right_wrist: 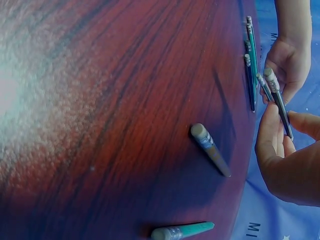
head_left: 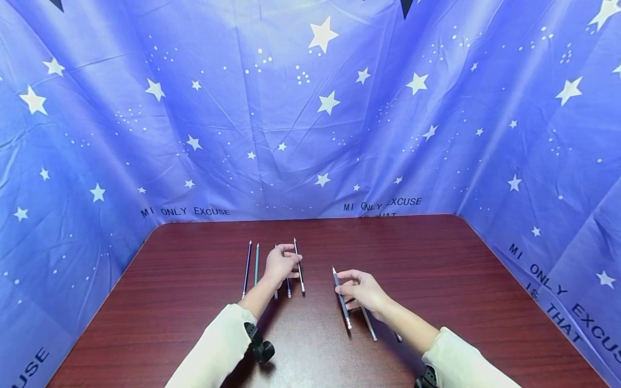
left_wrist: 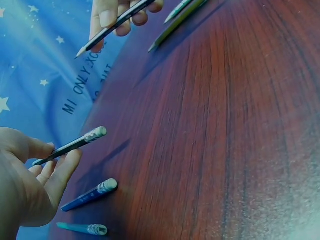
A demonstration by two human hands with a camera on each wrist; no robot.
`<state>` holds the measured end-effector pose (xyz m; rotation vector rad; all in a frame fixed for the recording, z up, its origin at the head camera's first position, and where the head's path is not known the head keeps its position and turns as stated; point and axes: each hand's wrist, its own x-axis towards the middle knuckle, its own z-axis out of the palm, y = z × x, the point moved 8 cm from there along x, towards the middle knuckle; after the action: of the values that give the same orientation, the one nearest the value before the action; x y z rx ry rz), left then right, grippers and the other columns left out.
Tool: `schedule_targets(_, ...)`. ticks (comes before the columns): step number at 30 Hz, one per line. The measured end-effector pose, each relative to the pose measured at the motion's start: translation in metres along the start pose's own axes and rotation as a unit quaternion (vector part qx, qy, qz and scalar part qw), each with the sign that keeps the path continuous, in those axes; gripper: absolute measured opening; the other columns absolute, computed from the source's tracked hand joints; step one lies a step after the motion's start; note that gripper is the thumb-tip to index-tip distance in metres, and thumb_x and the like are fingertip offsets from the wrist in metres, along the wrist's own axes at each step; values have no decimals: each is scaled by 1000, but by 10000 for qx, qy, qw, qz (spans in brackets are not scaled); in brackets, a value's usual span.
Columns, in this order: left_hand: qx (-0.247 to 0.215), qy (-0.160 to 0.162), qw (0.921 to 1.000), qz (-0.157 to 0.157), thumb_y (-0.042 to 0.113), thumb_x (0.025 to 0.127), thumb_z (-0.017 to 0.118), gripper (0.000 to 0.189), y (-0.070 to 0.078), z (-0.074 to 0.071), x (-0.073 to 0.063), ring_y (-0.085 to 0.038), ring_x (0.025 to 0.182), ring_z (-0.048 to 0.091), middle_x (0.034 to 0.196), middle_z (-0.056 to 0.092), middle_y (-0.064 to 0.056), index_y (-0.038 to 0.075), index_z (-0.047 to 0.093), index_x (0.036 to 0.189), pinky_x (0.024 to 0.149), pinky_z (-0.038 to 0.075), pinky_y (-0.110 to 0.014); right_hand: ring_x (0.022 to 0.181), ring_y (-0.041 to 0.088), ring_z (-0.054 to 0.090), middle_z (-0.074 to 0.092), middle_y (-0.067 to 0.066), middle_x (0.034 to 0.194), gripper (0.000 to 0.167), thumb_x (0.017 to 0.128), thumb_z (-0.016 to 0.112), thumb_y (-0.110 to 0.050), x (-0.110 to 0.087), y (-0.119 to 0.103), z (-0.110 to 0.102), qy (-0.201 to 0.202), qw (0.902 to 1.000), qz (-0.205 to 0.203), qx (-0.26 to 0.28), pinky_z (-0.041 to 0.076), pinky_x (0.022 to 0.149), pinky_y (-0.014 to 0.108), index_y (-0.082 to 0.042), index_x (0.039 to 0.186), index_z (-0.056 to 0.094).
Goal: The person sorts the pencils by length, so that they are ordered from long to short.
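Note:
My left hand [head_left: 281,265] pinches a dark pencil [head_left: 302,280] between thumb and fingers at the right end of a row of pencils. In the left wrist view this pencil [left_wrist: 75,145] is tilted, its white eraser end raised over the table with a shadow below. Across a gap, my right hand [head_left: 366,292] grips another dark pencil [head_left: 344,312], its sharpened tip pointing away and its eraser toward me. A blue pencil [left_wrist: 90,195] and a teal pencil [left_wrist: 82,228] lie beside the left hand. Under the right hand lies a greyish pencil [right_wrist: 215,157].
Further left in the row are a dark blue pencil [head_left: 247,267] and a teal pencil [head_left: 256,264]. A green pencil [right_wrist: 195,229] lies on the right, mostly hidden by my forearm in the head view. The dark red wooden table [head_left: 194,334] meets a blue star-patterned curtain [head_left: 271,108].

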<state>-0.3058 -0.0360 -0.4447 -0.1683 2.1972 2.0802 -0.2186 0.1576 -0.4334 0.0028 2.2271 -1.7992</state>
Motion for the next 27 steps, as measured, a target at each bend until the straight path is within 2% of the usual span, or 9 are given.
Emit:
schedule_targets(9, 168, 9, 9998, 58, -1, 84, 61, 39, -6, 6, 7, -15, 62, 61, 89, 65, -10, -1, 51, 122, 53, 59, -29, 64, 11, 58, 62, 2, 81, 45, 84, 64, -7, -1, -2, 0, -10, 10000, 44, -22, 57, 57, 27, 6, 124, 50)
schedule_targets(19, 803, 86, 9964, 264, 1, 81, 66, 39, -9, 10, 12, -12, 56, 57, 78, 56, -5, -2, 53, 117, 51, 59, -32, 64, 11, 58, 62, 1, 82, 45, 83, 65, -7, 0, -2, 0, -11, 10000, 79, -23, 58, 58, 28, 6, 124, 50)
schedule_targets(27, 1155, 129, 9930, 214, 1, 80, 69, 38, -7, 11, 11, -14, 58, 60, 75, 54, -4, -3, 54, 115, 49, 58, -30, 64, 12, 58, 63, 2, 82, 45, 83, 65, -7, 0, -3, 0, -16, 10000, 16, -40, 58, 58, 29, 6, 124, 50)
